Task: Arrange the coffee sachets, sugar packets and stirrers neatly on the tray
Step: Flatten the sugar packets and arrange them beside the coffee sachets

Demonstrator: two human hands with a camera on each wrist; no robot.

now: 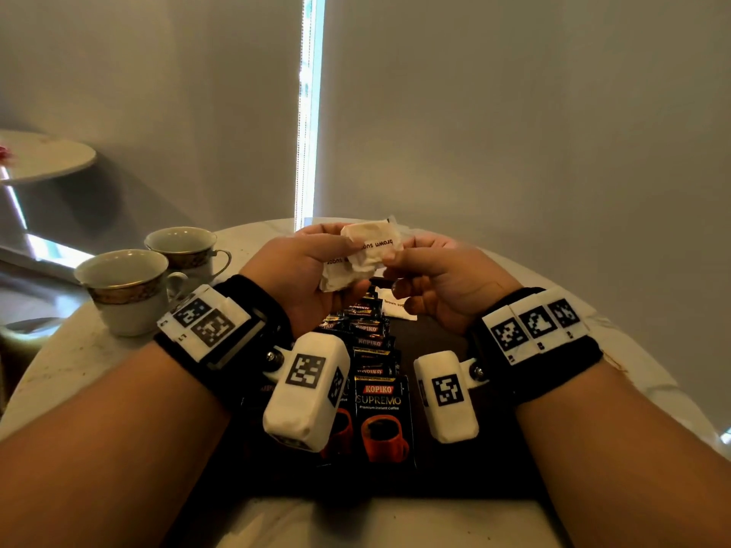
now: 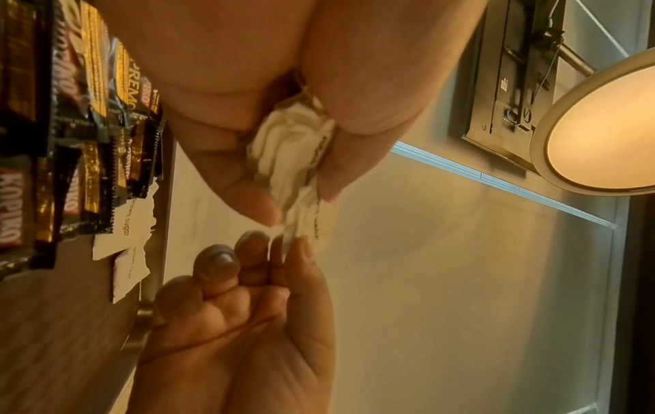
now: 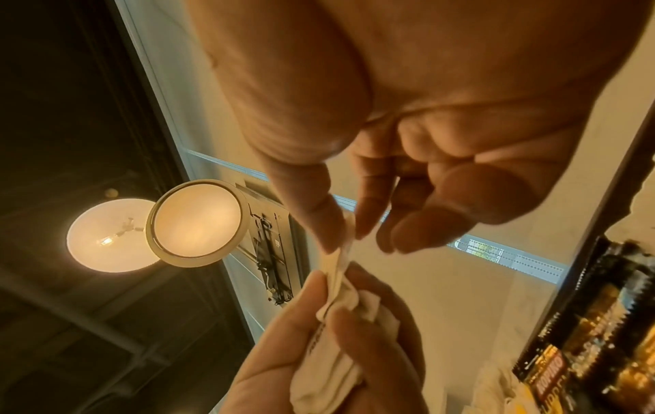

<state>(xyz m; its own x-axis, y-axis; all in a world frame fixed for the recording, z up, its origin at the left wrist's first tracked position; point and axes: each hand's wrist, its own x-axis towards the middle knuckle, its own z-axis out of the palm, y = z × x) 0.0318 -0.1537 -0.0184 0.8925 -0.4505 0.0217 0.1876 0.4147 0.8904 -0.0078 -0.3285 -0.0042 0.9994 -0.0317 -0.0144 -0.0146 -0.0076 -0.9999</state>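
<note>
My left hand (image 1: 312, 263) grips a bunch of white brown-sugar packets (image 1: 368, 251) above the dark tray (image 1: 443, 338). My right hand (image 1: 427, 267) pinches the edge of one packet (image 2: 280, 241) between thumb and forefinger. In the right wrist view the same pinch shows on the packet's edge (image 3: 342, 257), with the bunch (image 3: 329, 361) in my left hand below. A row of black Kopiko coffee sachets (image 1: 375, 373) lies overlapped along the middle of the tray. Two sugar packets (image 2: 124, 238) lie flat on the tray at the row's far end. No stirrers are in view.
Two white teacups with gold bands, the near cup (image 1: 126, 290) and the far cup (image 1: 186, 247), stand on the round marble table (image 1: 59, 357) left of the tray. A wall and window blind stand behind the table. A second small round table (image 1: 43, 156) is at the far left.
</note>
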